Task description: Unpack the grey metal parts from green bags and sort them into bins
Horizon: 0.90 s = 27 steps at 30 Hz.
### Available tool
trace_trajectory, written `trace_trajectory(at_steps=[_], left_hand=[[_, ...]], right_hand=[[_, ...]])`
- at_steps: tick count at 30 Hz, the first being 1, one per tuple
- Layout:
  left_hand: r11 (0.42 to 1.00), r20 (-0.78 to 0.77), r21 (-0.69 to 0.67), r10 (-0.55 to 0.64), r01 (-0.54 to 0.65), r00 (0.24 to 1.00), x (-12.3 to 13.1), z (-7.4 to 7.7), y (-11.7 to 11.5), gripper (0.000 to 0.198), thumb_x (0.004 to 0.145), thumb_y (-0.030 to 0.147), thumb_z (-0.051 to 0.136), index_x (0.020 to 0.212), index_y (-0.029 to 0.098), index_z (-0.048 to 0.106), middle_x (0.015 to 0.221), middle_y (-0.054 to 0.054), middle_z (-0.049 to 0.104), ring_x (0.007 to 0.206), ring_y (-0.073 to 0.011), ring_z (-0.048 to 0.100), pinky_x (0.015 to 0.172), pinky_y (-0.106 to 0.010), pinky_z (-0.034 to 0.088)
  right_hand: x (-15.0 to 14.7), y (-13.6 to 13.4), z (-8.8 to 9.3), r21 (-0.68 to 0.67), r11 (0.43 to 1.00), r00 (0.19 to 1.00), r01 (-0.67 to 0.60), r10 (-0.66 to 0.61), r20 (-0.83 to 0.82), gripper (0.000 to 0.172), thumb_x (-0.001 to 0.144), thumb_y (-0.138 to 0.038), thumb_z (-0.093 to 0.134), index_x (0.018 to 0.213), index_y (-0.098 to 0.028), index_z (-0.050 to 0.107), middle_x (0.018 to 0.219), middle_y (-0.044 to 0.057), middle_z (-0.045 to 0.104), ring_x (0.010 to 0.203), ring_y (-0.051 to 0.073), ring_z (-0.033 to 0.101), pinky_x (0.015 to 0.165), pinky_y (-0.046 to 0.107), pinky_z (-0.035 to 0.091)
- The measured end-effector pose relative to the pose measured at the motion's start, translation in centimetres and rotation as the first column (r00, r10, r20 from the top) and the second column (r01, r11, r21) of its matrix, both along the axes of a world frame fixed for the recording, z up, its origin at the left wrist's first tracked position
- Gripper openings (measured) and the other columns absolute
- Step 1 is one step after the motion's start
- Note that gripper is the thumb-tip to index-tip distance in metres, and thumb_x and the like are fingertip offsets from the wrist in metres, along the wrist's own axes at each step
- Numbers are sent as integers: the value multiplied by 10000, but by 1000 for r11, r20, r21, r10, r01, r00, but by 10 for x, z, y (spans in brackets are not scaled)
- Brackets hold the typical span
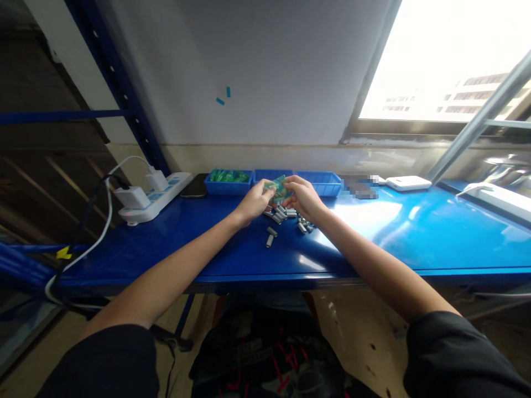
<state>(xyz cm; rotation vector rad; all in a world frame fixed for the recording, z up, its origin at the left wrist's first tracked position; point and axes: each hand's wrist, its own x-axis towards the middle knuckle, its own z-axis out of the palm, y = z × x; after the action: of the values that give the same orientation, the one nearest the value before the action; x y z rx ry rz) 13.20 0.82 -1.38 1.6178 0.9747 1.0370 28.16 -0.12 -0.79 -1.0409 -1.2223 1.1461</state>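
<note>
Between my two hands is a small see-through green plastic bag [279, 187], raised just above the blue table. My left hand [254, 202] is closed on the bag's left side, thumb on top. My right hand [305, 196] pinches its right side with bent fingers. What lies inside the bag is too blurred to make out. Below the hands, several short silvery metal cylinders [279, 215] lie in a loose heap. A smaller group of metal pieces [305, 225] sits under my right hand, and two cylinders [270, 236] lie nearer to me.
Along the wall stand a blue bin [229, 190] of green bags, a middle blue bin [271, 176] and a right blue bin [319, 185]. A phone [194, 186] and a white power strip [160, 199] are at left. A white box-shaped device [409, 183] lies at right on the table [232, 257].
</note>
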Motion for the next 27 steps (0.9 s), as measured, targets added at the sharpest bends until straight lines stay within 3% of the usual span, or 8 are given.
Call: trace_trajectory(at_steps=[5, 14, 22, 24, 26, 27], left_hand=[[997, 10, -66, 29, -28, 1000, 0, 1, 1, 116, 916, 284, 467, 991, 199, 494, 857, -20, 635, 629, -132, 618, 530, -217, 429], [1000, -57, 5, -12, 12, 998, -2, -4, 5, 160, 908, 296, 471, 1035, 203, 502, 881, -20, 628, 682, -141, 621, 551, -220, 440], [995, 8, -93, 19, -18, 1000, -4, -2, 8, 129, 917, 286, 449, 1000, 192, 476, 827, -25, 616, 627, -133, 604, 532, -217, 428], [999, 7, -41, 21, -21, 1000, -5, -3, 10, 135, 902, 284, 478, 1000, 190, 489, 873, -29, 618, 657, -132, 609, 548, -217, 440], [996, -19, 85, 33, -31, 999, -6, -5, 11, 153, 887, 280, 508, 1012, 192, 513, 902, -30, 613, 714, -138, 613, 586, -219, 457], [984, -42, 173, 47, -39, 998, -7, -6, 11, 165, 882, 282, 520, 1020, 193, 530, 916, -32, 610, 749, -143, 612, 615, -224, 468]], right_hand=[[-1, -7, 3, -50, 998, 999, -42, 40, -29, 174, 656, -140, 520, 817, -203, 539, 606, -31, 583, 442, 126, 590, 412, 215, 454], [-2, -10, 5, -87, 995, 999, -39, 40, 8, 96, 684, -173, 540, 762, -212, 500, 571, -53, 544, 430, 108, 563, 439, 225, 485], [-9, -12, 5, -34, 999, 998, -16, 18, 57, 225, 659, -61, 488, 838, -181, 552, 617, -40, 564, 474, 102, 580, 481, 223, 504], [-8, -10, 4, -28, 999, 995, 25, -23, 98, 149, 712, -106, 518, 829, -181, 572, 638, -30, 567, 502, 103, 579, 474, 214, 495], [-4, -7, 4, -8, 997, 989, 73, -71, 128, 59, 775, -209, 568, 820, -183, 597, 673, -20, 573, 520, 92, 554, 462, 197, 475], [-2, -6, 4, -4, 996, 989, 89, -88, 121, 98, 799, -279, 587, 820, -185, 605, 682, -18, 572, 520, 86, 538, 457, 190, 464]])
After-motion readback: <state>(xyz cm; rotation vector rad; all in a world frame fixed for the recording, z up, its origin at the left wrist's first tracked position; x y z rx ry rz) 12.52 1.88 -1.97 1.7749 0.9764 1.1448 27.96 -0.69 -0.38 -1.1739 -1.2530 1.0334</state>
